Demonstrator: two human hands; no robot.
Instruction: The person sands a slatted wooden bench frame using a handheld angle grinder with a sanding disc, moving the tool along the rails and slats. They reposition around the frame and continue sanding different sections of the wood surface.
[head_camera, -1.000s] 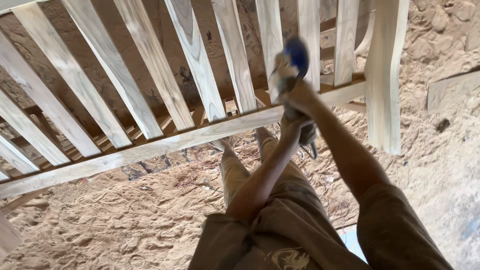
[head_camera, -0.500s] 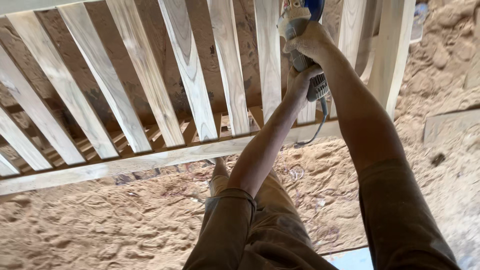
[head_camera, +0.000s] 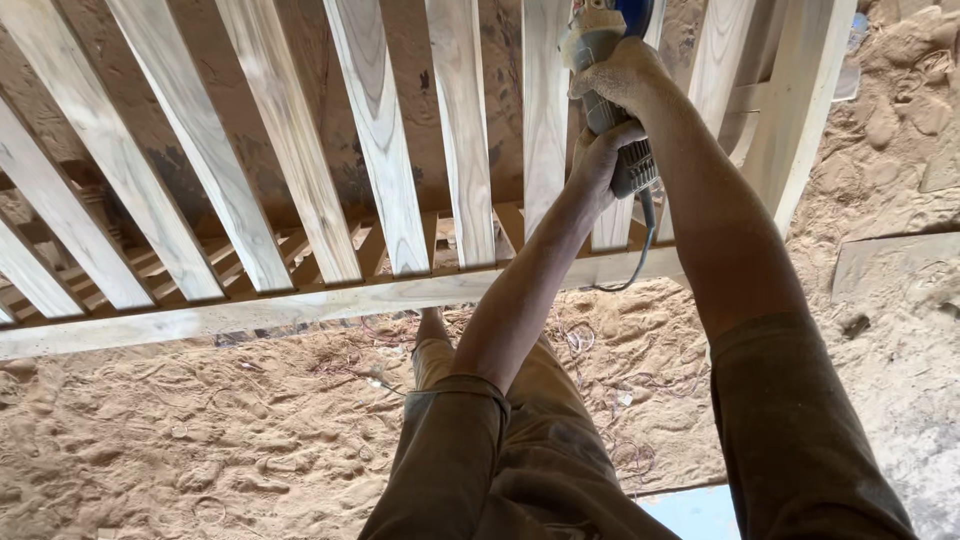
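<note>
Arms reach forward and up, both nearly straight, sleeves bunched at the elbows. The right hand (head_camera: 625, 75) is closed over the front of a power tool (head_camera: 612, 105); the left hand (head_camera: 600, 160) wraps its rear grip. The tool sits against a slat (head_camera: 545, 120) of the pale wooden frame (head_camera: 300, 305), between neighbouring slats, near the frame's thick end post (head_camera: 805, 110). Its cord (head_camera: 640, 255) hangs over the bottom rail. Sawdust floor (head_camera: 180, 440) lies open below.
</note>
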